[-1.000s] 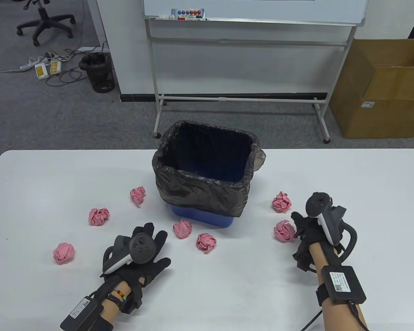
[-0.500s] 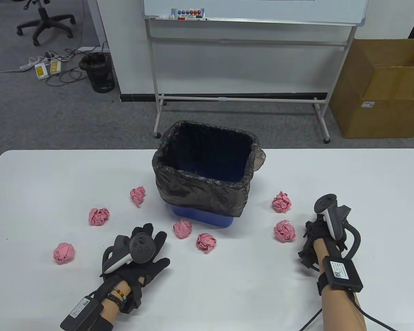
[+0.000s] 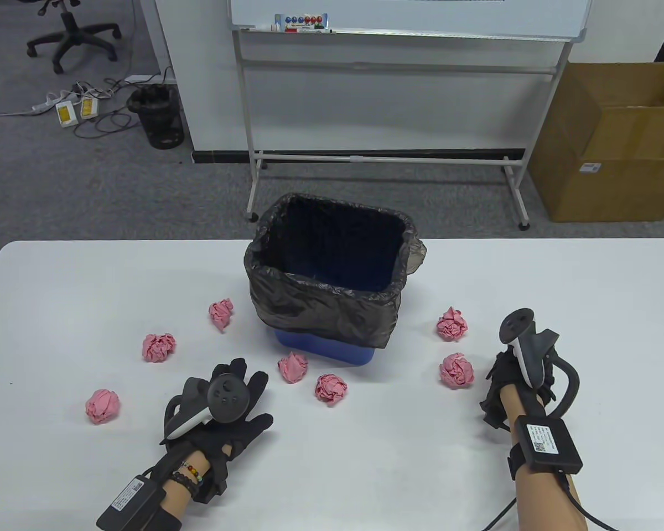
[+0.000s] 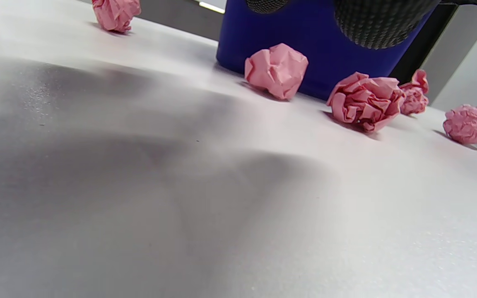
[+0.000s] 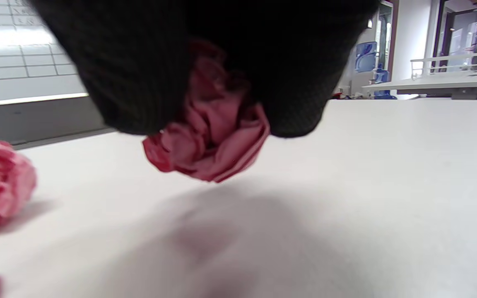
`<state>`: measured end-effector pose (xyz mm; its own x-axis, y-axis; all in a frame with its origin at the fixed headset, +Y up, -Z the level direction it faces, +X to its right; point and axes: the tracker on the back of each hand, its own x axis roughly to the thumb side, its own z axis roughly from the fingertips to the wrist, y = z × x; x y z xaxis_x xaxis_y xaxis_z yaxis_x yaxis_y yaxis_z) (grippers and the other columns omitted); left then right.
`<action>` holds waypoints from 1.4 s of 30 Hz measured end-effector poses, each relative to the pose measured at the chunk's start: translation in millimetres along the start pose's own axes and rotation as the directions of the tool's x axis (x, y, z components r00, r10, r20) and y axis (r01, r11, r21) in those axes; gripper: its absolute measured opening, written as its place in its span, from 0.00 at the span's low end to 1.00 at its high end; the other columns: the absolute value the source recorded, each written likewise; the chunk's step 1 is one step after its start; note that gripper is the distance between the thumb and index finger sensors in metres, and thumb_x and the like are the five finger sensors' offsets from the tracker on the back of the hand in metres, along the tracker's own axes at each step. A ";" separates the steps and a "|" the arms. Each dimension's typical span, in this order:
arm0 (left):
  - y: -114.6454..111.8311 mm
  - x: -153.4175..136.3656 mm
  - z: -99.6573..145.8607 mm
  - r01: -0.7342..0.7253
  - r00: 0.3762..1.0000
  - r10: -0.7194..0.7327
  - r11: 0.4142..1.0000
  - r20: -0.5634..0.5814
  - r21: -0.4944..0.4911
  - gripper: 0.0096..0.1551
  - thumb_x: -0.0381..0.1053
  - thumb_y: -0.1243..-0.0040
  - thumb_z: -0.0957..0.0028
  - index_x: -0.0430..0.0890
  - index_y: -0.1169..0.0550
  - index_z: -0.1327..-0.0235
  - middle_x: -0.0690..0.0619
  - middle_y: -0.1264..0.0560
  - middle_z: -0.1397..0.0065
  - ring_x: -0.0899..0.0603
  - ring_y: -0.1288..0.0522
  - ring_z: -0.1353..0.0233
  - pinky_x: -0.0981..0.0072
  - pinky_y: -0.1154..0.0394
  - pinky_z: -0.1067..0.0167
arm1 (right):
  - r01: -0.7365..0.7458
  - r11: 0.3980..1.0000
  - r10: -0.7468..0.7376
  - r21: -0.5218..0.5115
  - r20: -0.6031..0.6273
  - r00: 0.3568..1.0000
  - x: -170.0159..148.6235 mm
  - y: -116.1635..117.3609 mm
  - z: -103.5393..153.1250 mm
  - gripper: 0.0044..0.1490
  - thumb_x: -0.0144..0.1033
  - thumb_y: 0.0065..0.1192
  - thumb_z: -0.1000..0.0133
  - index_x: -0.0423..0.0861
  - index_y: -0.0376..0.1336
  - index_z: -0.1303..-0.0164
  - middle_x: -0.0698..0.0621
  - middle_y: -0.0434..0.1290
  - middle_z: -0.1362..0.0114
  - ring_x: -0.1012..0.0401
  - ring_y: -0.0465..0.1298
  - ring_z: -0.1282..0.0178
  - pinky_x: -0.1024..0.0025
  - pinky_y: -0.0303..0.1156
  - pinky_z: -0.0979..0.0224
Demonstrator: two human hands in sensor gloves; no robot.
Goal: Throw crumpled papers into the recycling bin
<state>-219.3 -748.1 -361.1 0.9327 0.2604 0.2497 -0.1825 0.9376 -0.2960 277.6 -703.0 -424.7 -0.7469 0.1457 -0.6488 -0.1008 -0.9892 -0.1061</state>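
A blue bin with a black liner (image 3: 323, 310) stands mid-table; its blue wall shows in the left wrist view (image 4: 304, 45). Several pink crumpled paper balls lie around it, such as one (image 3: 457, 370) left of my right hand and one (image 3: 292, 366) by my left hand. My left hand (image 3: 243, 392) rests flat on the table, fingers spread, empty. My right hand (image 3: 498, 381) has its fingers curled. In the right wrist view its fingers (image 5: 139, 74) grip a pink paper ball (image 5: 209, 140) just above the table. That ball is hidden in the table view.
More balls lie at the left (image 3: 159, 347) (image 3: 102, 405) (image 3: 221, 314), in front of the bin (image 3: 331, 388) and at the right (image 3: 452, 323). A whiteboard stand (image 3: 387, 157) and a cardboard box (image 3: 614, 144) are on the floor beyond the table.
My right hand has drawn back to the right, away from the ball it was beside. The left hand and the balls on the table have not moved.
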 end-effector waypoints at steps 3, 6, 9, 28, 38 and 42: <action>0.1 0.3 -0.1 -0.004 1.000 0.004 1.000 0.004 0.002 0.49 0.67 0.50 0.48 0.52 0.49 0.17 0.39 0.65 0.14 0.27 0.64 0.17 0.24 0.59 0.29 | 0.012 1.000 -0.011 -0.024 0.046 0.999 5.3 -14.0 11.3 0.35 0.43 0.78 0.59 0.56 0.72 0.38 0.53 0.77 0.29 0.53 0.83 0.33 0.69 0.85 0.38; -0.3 0.7 -0.3 -0.003 1.000 0.003 1.000 0.010 0.002 0.49 0.67 0.50 0.48 0.52 0.49 0.17 0.39 0.64 0.13 0.27 0.64 0.17 0.24 0.59 0.29 | 0.030 0.999 -0.027 -0.028 0.105 0.994 12.1 -27.7 26.0 0.35 0.43 0.78 0.59 0.55 0.72 0.38 0.52 0.77 0.29 0.53 0.83 0.33 0.70 0.85 0.38; -0.3 1.0 -0.5 -0.006 1.000 0.006 1.000 0.013 0.004 0.49 0.67 0.50 0.48 0.52 0.49 0.17 0.39 0.64 0.13 0.27 0.64 0.17 0.24 0.59 0.29 | 0.053 0.999 -0.051 -0.008 0.182 0.982 20.0 -37.5 41.4 0.36 0.44 0.78 0.59 0.55 0.72 0.37 0.52 0.77 0.29 0.53 0.83 0.34 0.70 0.85 0.39; 1.0 -0.9 0.2 -0.013 1.000 0.013 1.000 0.001 0.010 0.48 0.67 0.50 0.48 0.53 0.49 0.17 0.39 0.65 0.13 0.27 0.64 0.17 0.24 0.59 0.29 | 0.044 0.897 -0.304 0.440 0.542 0.783 79.5 -42.6 132.0 0.35 0.44 0.78 0.59 0.55 0.73 0.37 0.52 0.78 0.29 0.53 0.84 0.34 0.70 0.86 0.39; 2.3 -2.2 0.2 -0.025 1.000 0.025 1.000 0.002 0.011 0.48 0.67 0.50 0.48 0.53 0.49 0.17 0.38 0.64 0.13 0.27 0.64 0.17 0.24 0.59 0.29 | 0.012 0.689 -0.565 0.725 0.527 0.635 117.4 -55.3 153.6 0.35 0.44 0.80 0.60 0.55 0.73 0.38 0.51 0.79 0.30 0.53 0.85 0.35 0.70 0.87 0.41; 2.3 -2.1 0.3 -0.025 1.000 0.025 1.000 0.006 0.010 0.48 0.67 0.50 0.48 0.52 0.49 0.17 0.38 0.64 0.14 0.27 0.64 0.17 0.24 0.58 0.29 | 0.049 0.537 -0.728 0.842 0.432 0.532 136.6 -74.7 152.4 0.35 0.43 0.81 0.59 0.54 0.74 0.38 0.51 0.79 0.30 0.53 0.86 0.35 0.70 0.88 0.41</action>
<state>-221.7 -746.4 -362.0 0.9258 0.2854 0.2479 -0.2091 0.9329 -0.2932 82.9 -611.3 -390.6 -0.6086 0.7914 0.0575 -0.6445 -0.5353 0.5459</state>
